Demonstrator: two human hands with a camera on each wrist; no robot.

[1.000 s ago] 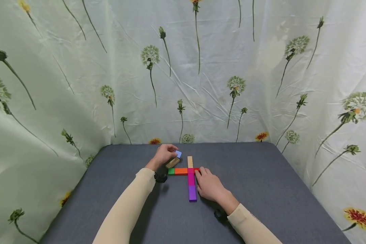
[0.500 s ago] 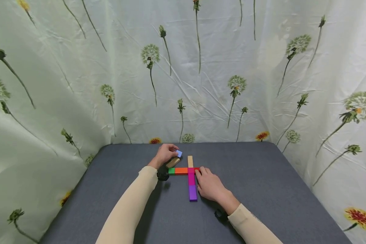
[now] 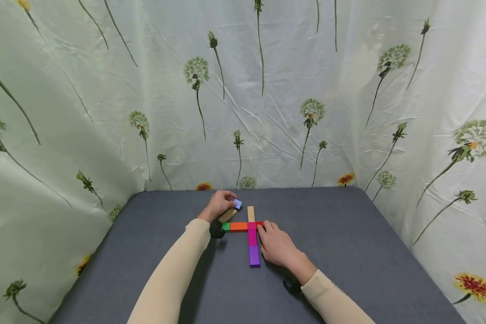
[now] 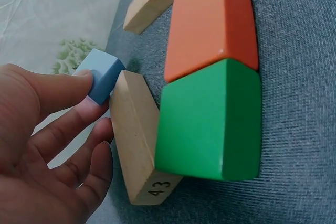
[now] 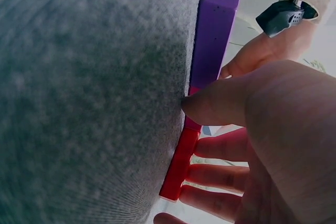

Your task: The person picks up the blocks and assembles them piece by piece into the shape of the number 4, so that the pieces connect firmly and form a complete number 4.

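My left hand pinches a light blue block between thumb and index finger. The block is tilted at the upper end of a plain wooden block marked 43, which lies slantwise beside a green block. An orange block follows the green one in a row, then a magenta block and a red block. My right hand rests there, its extended fingers touching the red block and its thumb over the magenta one. A purple block continues the magenta towards me.
Another plain wooden block extends from the magenta block towards the far side. All the blocks lie on a dark grey cloth-covered table. A pale curtain printed with dandelions hangs behind and at both sides.
The head view has shifted slightly. My left forearm has moved a little to the right, while the light blue block stays almost in place. The right hand stays on the blocks.
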